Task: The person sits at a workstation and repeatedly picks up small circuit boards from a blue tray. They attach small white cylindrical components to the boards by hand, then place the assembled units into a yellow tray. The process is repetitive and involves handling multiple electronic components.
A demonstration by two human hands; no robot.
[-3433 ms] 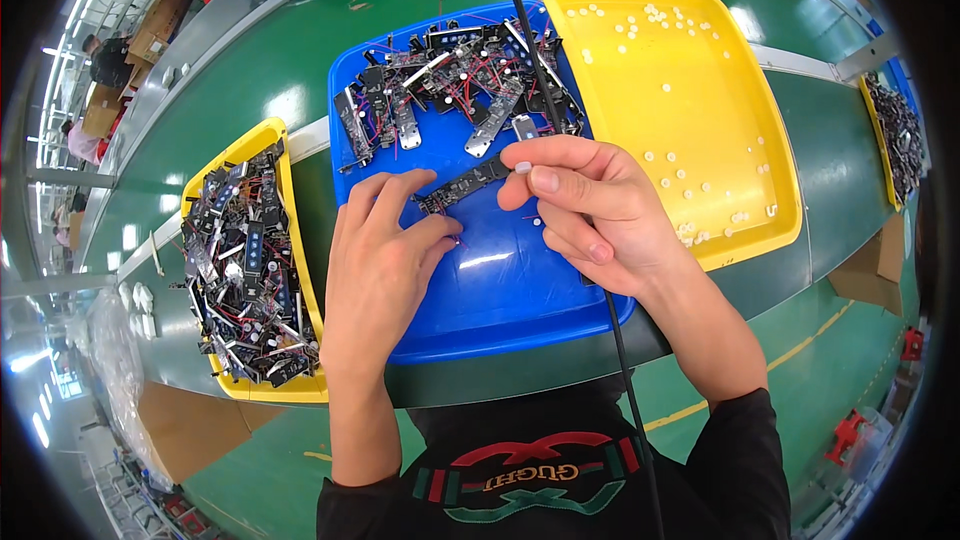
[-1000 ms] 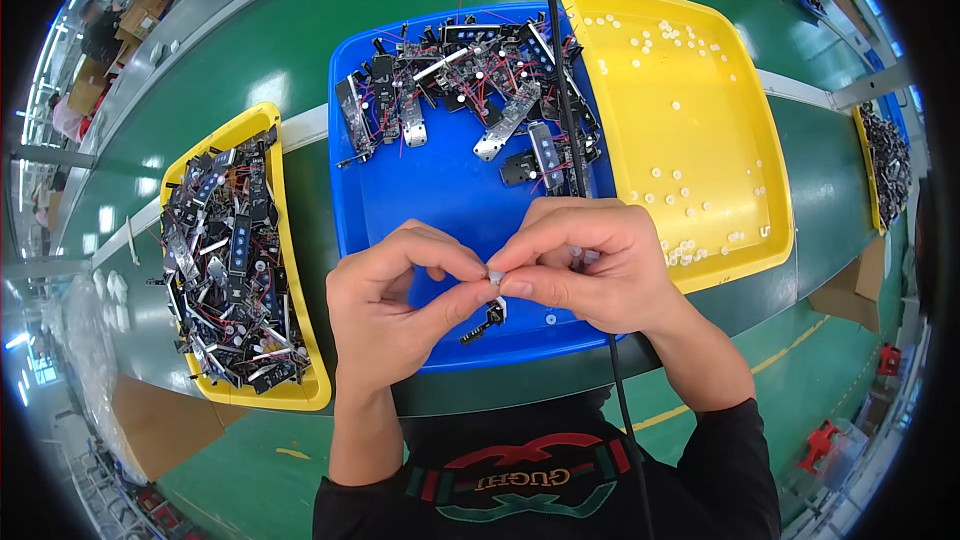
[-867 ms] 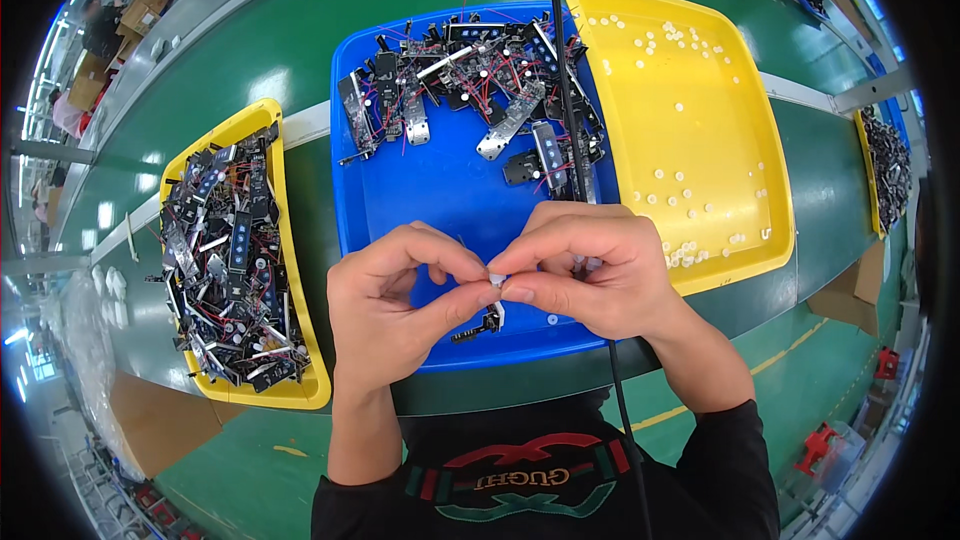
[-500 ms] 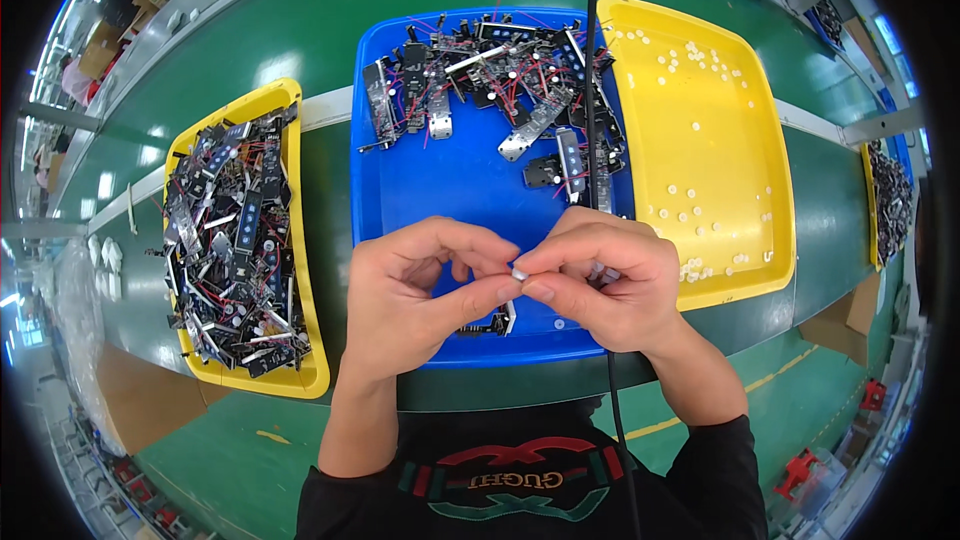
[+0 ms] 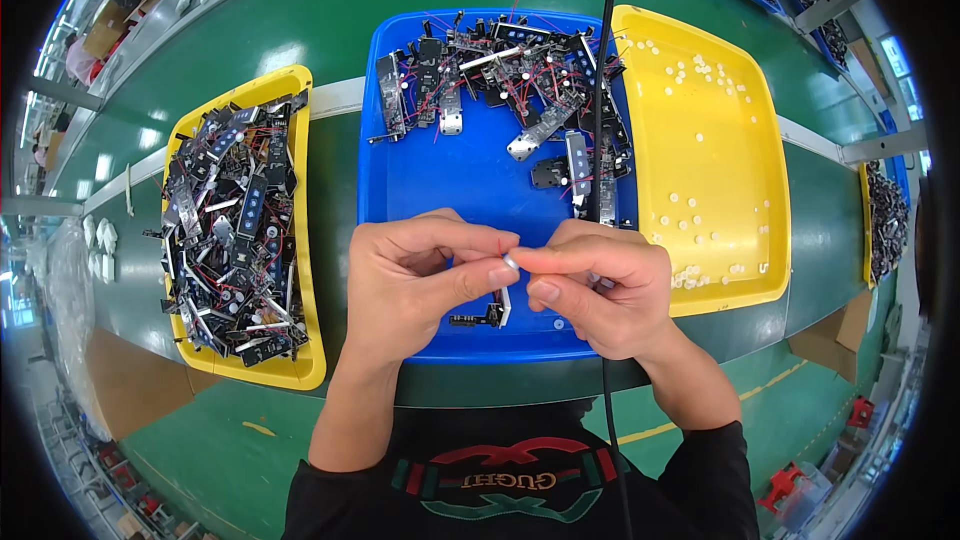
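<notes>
My left hand [image 5: 415,275] pinches a small pale round piece [image 5: 511,262] between thumb and forefinger, above the blue tray [image 5: 470,175]. The forefinger of my right hand [image 5: 610,285] touches that piece from the right, its thumb a little apart. The other right fingers are curled around small pale bits [image 5: 601,284], mostly hidden. Under my hands, a dark part with a silver edge [image 5: 490,315] lies near the tray's front. Black circuit-board assemblies [image 5: 520,80] with red wires and white round pieces crowd the tray's far side.
At left stands a yellow tray [image 5: 314,340] heaped with similar assemblies. The yellow tray [image 5: 715,180] at right holds scattered small white round pieces. A black cable [image 5: 603,110] hangs down across the blue tray. Cardboard boxes [image 5: 135,380] stand below the green bench [image 5: 330,180].
My right thumb has parted from the pale piece, while the right forefinger stays against it. My left hand keeps its pinch. The view has shifted slightly.
</notes>
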